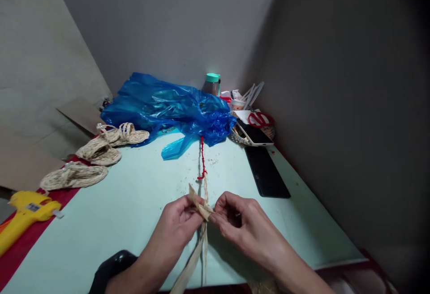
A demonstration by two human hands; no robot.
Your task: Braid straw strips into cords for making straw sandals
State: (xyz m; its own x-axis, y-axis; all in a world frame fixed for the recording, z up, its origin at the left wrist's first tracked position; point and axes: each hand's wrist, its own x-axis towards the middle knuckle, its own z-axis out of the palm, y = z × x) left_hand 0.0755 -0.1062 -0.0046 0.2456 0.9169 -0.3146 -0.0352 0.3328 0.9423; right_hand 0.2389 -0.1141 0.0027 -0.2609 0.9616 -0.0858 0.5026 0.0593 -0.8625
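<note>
Dry, straw-coloured strips (204, 211) meet between my two hands at the front middle of the table. My left hand (178, 224) pinches one strip, whose pointed end sticks up past the fingertips. Close beside it, my right hand (242, 222) has thumb and fingers pinched on the other side of the strips. A short narrow braid (206, 187) runs from the hands to a knotted red cord (202, 157), which leads away under the blue bag. Below the hands, a broad loose strip (188, 265) and a thinner one hang toward the table's front edge.
A blue plastic bag (168, 106) covers the back. Several woven slippers (75, 175) lie along the left edge, above a yellow glue gun (28, 213). To the right are a black phone (267, 172), another phone (254, 133), red-handled scissors (259, 119) and a bottle (212, 83). A wall rises at right.
</note>
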